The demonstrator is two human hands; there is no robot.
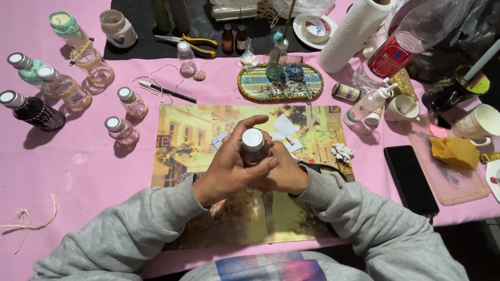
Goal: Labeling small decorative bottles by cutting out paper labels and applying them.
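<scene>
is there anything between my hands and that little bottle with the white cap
No. Both hands already hold the small bottle above the picture placemat: the left hand wraps its side with fingers across the front, and the right hand cups it from the other side. Nothing visible sits between.

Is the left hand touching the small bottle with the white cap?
Touching. The head view shows the left hand wrapped around the small bottle, fingers pressed on its side below the white cap.
</scene>
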